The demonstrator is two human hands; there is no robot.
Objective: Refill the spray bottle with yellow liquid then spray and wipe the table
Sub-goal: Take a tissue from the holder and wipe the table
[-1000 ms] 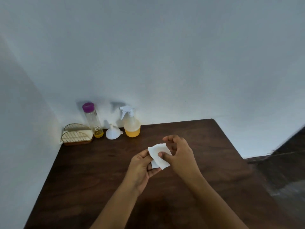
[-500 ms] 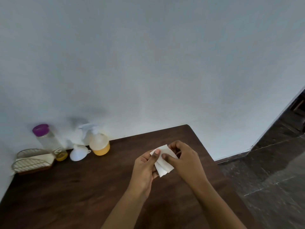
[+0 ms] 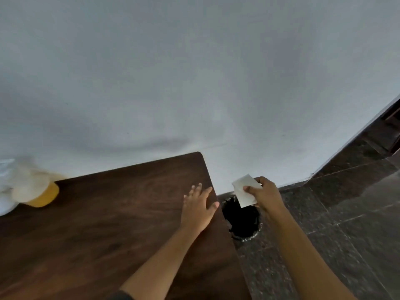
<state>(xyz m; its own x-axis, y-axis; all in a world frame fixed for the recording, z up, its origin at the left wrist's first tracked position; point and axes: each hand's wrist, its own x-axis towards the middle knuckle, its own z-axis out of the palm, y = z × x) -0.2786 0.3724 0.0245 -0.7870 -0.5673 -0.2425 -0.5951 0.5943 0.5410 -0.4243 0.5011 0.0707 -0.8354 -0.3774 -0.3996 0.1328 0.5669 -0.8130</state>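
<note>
While the left grip (image 3: 198,211) lies flat, fingers straight, on the dark wooden surface (image 3: 97,234), I log the right grip (image 3: 265,198) pinching a folded white tissue (image 3: 244,191) over a round black-lined bin (image 3: 241,224); blurred clear spray bottle (image 3: 35,191) of yellow liquid far left

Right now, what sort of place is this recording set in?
Probably a plain indoor room, perhaps domestic: a dark wooden table against a bare pale wall, dark stone floor tiles, and a black-lined bin beside the table.
</note>
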